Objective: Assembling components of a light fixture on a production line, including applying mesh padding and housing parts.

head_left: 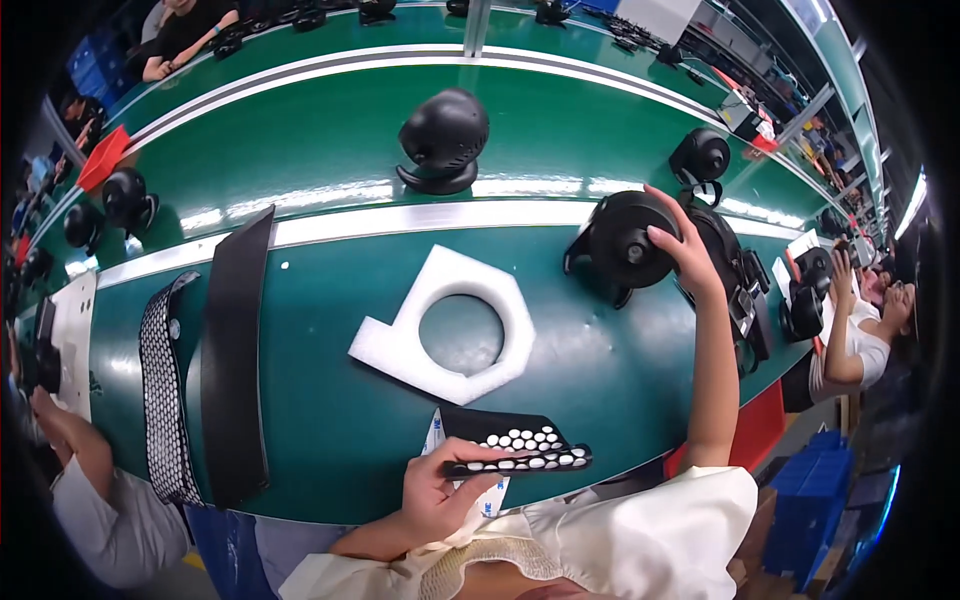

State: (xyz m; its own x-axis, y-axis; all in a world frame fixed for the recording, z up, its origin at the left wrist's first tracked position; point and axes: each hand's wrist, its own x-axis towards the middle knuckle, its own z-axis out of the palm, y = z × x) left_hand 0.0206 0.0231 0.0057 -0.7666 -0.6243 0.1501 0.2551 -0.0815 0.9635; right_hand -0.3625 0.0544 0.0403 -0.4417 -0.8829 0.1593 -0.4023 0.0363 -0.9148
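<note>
Lying between left fingers (455, 452), dotted strip (522, 440), right fingers (668, 241) gripping black housing (625, 255)

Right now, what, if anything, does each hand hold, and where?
The left hand grips the dotted sheet by its left end; the right hand, the round black device by its right edge.

Foam (405, 345) on bench (320, 300); strips (235, 370) left (side by side), housing (630, 240) right.

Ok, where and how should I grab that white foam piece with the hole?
Probably pinch the white foam piece by its ring's right side, from above: it lies flat on the green worktop, and the open hole leaves that part graspable from both edges.
</note>
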